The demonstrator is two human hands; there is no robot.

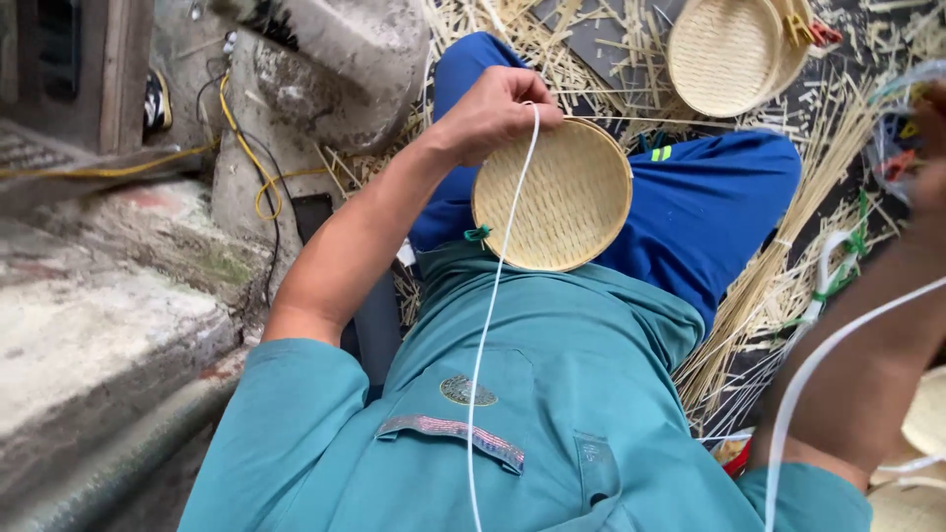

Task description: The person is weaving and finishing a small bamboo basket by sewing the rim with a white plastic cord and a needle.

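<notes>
My left hand point(490, 113) grips the rim of a small round woven bamboo tray point(557, 197) that rests on my lap over blue trousers. A white plastic strip point(490, 315) runs from that hand down across my teal shirt. A small green clip point(478, 234) sits on the tray's near rim. My right hand point(928, 167) is raised at the right edge, blurred, and a second stretch of the white strip point(818, 360) curves under its forearm; whether it pinches the strip is unclear.
A stack of finished round woven trays point(734, 51) lies ahead on the floor among scattered bamboo splints point(788, 256). A concrete block point(325, 69), yellow and black cables point(251, 163) and a stone step point(89, 315) are at left. More woven pieces point(921, 463) lie at lower right.
</notes>
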